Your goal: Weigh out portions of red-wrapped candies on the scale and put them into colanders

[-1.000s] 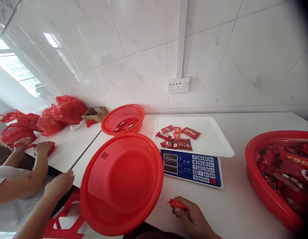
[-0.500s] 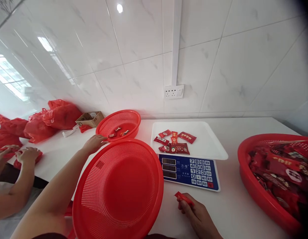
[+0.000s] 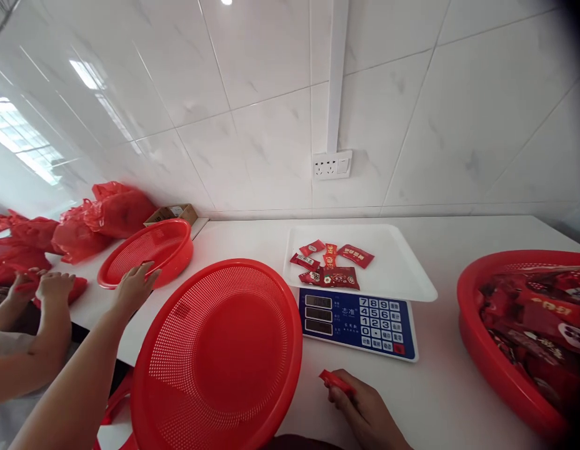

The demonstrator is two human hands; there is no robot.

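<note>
My left hand [image 3: 134, 289] is at the front rim of the far red basket [image 3: 182, 257], its fingers bent over the rim; a small dark piece shows at the fingertips. My right hand [image 3: 360, 406] is closed around a small red packet [image 3: 337, 382], low in front of the scale. A large red basket [image 3: 243, 350] with nothing in it leans between my arms. On the blue scale [image 3: 350, 319] rests a white tray [image 3: 397, 262] holding several red packets [image 3: 339, 277].
A red basket [image 3: 487, 362] full of red packets stands at the right. Red plastic bags [image 3: 119, 209] and a cardboard box [image 3: 189, 214] are at the back left. Another person's hands [image 3: 55, 287] handle red plastic at the far left. A socket [image 3: 332, 165] is on the wall.
The far basket has moved left with my left hand, and the packets seen inside it earlier no longer show. My right hand has shifted slightly left with its packet. The view has shifted a little.
</note>
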